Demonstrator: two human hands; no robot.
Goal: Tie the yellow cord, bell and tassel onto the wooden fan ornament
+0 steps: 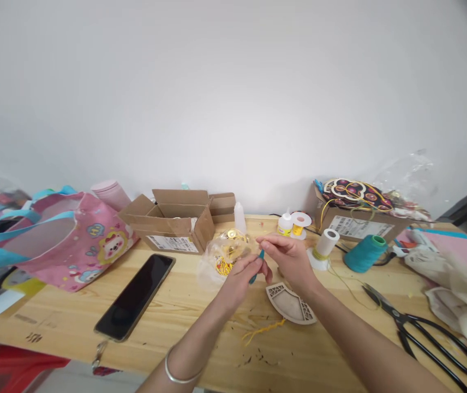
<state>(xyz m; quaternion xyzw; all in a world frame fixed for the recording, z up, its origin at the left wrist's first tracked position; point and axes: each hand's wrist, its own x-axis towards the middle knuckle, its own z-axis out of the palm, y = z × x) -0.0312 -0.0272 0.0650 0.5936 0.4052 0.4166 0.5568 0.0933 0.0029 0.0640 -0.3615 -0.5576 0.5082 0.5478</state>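
Near the middle of the table my left hand [244,275] is closed on a small teal item [257,266], too small to make out fully. My right hand [286,256] is beside it, thumb and index finger pinched at the top of the teal item; what lies between those fingertips is too small to tell. Behind my left hand sits a clear plastic bag [209,267] with yellow cord and gold pieces. A fan-shaped wooden piece [288,303] lies below my right hand, with a twisted yellow cord [264,329] at its lower edge.
Black scissors [399,316], a teal thread cone [364,254] and a white spool [325,244] stand or lie to the right. A phone [135,297] and pink bag [90,234] are left. Cardboard boxes [204,224] and glue bottle [285,224] are along the wall.
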